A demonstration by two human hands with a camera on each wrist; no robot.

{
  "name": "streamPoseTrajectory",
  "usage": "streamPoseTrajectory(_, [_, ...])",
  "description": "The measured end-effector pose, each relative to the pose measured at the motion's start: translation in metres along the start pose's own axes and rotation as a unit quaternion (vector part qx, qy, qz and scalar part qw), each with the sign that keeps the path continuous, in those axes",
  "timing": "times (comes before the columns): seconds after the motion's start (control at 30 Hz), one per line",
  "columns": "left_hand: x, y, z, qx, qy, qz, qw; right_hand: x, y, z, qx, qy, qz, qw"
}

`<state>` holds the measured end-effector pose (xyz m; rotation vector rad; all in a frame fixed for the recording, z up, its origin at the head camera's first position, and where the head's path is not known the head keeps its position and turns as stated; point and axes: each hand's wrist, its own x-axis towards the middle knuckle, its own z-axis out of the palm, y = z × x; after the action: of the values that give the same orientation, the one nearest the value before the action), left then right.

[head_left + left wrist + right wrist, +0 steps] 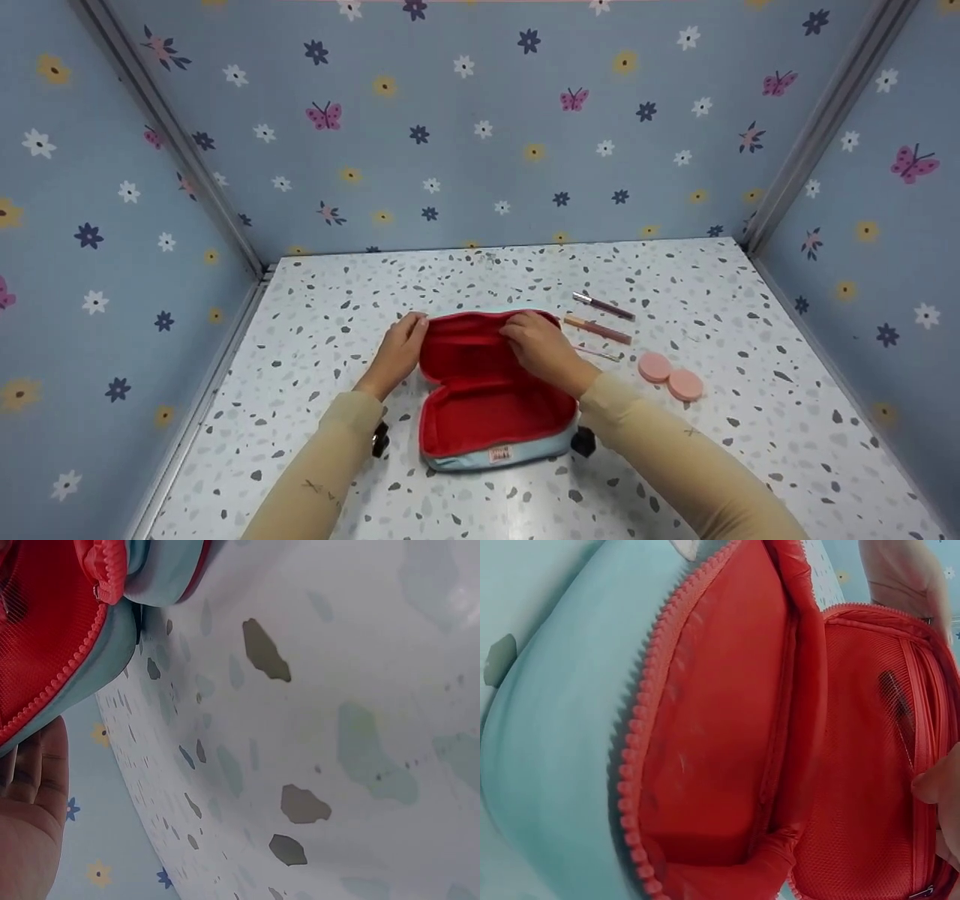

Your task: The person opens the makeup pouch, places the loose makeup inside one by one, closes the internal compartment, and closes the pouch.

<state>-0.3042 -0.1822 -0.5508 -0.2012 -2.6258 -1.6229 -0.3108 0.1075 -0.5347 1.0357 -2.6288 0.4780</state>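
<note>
A light blue zip pouch (491, 420) with a red lining lies unzipped, its lid raised towards the back. My left hand (399, 351) grips the lid's left edge; in the left wrist view its fingers (34, 772) lie against the outside. At the lid's upper right, my right hand (546, 349) pinches the edge of the inner mesh pocket (862, 742), with the thumb (930, 784) in front. A slender dark-ended item (895, 694) shows behind the mesh. The lower compartment (712, 720) appears to hold nothing.
Right of the pouch lie a dark capped tube (604, 307), a pinkish-brown tube (598, 328) and a thin stick (600, 353). Nearer me sits a pink case of two joined rounds (655, 367). Flower-patterned walls (480, 150) enclose the speckled table (337, 292) at back and sides.
</note>
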Motion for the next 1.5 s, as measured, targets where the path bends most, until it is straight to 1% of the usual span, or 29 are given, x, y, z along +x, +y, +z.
streamPoseTrajectory(0.1, [0.0009,-0.0007,0.0008,-0.001,0.001,-0.002,1.0,-0.0006,0.0001,0.001,-0.001,-0.002,0.008,1.0])
streamPoseTrajectory(0.3, [0.0014,0.0006,0.0012,0.003,0.001,-0.004,1.0,-0.0013,-0.0002,0.0008,-0.008,-0.002,0.008,0.9999])
streamPoseTrajectory(0.57, [0.0023,-0.0023,0.002,0.007,0.0,-0.009,0.9999,-0.0025,-0.004,-0.002,0.01,-0.018,0.036,0.9991])
streamPoseTrajectory(0.7, [0.0033,-0.0038,0.0027,0.001,0.002,0.004,1.0,-0.0029,-0.002,0.0018,-0.009,-0.013,0.022,0.9996])
streamPoseTrajectory(0.8, [0.0043,-0.0041,0.0035,-0.003,0.001,0.006,1.0,-0.0032,-0.0003,0.0045,-0.022,-0.012,0.011,0.9996])
streamPoseTrajectory(0.93, [0.0051,-0.0024,0.0048,-0.002,0.003,0.003,1.0,-0.0035,0.0,0.0044,-0.025,-0.015,0.013,0.9995])
streamPoseTrajectory(1.07, [0.0048,-0.0004,0.0056,-0.002,0.006,0.008,0.9999,-0.0034,-0.0008,0.0037,-0.037,-0.014,0.015,0.9991])
streamPoseTrajectory(1.2, [0.0044,0.0006,0.0065,0.001,0.008,0.014,0.9999,-0.0026,-0.002,0.0034,-0.045,-0.025,0.026,0.9983])
streamPoseTrajectory(1.37, [0.004,0.0004,0.007,0.002,0.015,0.016,0.9998,-0.0012,-0.0034,0.0024,-0.045,-0.062,0.042,0.9962])
streamPoseTrajectory(1.43, [0.0037,-0.0004,0.0069,0.003,0.016,0.015,0.9997,-0.0013,-0.0033,0.0027,-0.044,-0.063,0.043,0.9961])
streamPoseTrajectory(1.5, [0.0034,-0.0014,0.0065,0.004,0.017,0.015,0.9997,-0.0021,-0.0031,0.0028,-0.04,-0.049,0.041,0.9972])
